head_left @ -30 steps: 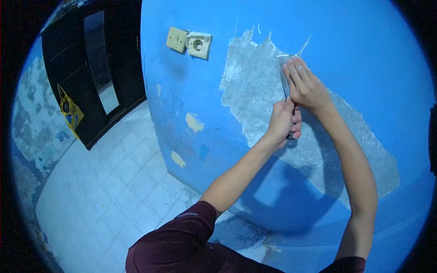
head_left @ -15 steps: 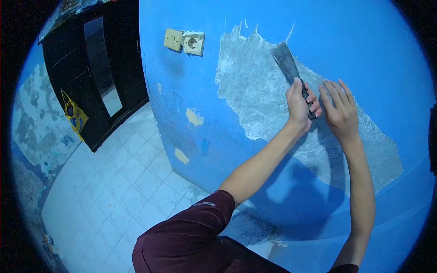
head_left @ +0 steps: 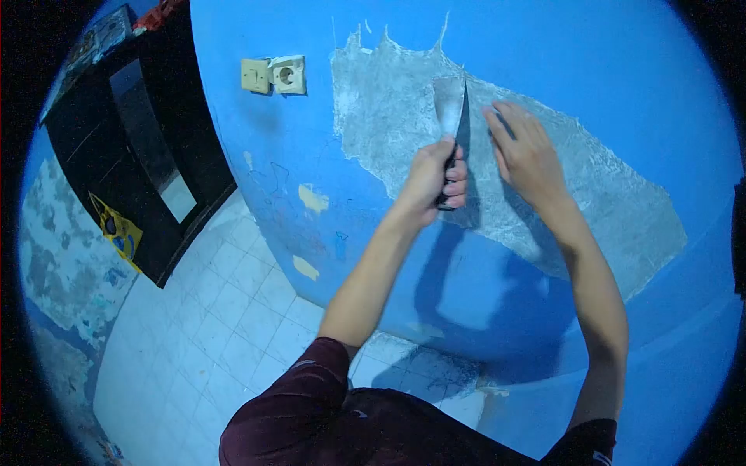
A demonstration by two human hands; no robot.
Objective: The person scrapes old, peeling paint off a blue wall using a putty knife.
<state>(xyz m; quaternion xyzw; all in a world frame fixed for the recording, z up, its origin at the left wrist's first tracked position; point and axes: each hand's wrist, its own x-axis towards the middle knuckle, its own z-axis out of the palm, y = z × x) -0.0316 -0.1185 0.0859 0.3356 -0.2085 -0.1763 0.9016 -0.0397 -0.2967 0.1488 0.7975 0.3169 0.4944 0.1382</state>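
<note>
From where I stand, the person's left hand point(head_left: 430, 175) is wrapped around the dark handle of a flat-bladed scraper point(head_left: 448, 105), blade up, in front of the bare grey patch point(head_left: 622, 202), just below its jagged upper edge. The right hand point(head_left: 528, 155), holding nothing, is loosely spread to the scraper's right; I can't tell whether its fingertips touch the plaster. Toward the blue wall's point(head_left: 590, 62) left edge sit a light switch point(head_left: 256, 76) and a socket point(head_left: 288, 75).

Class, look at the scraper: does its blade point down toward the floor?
No, the scraper blade points upward, in front of the grey patch.
</note>
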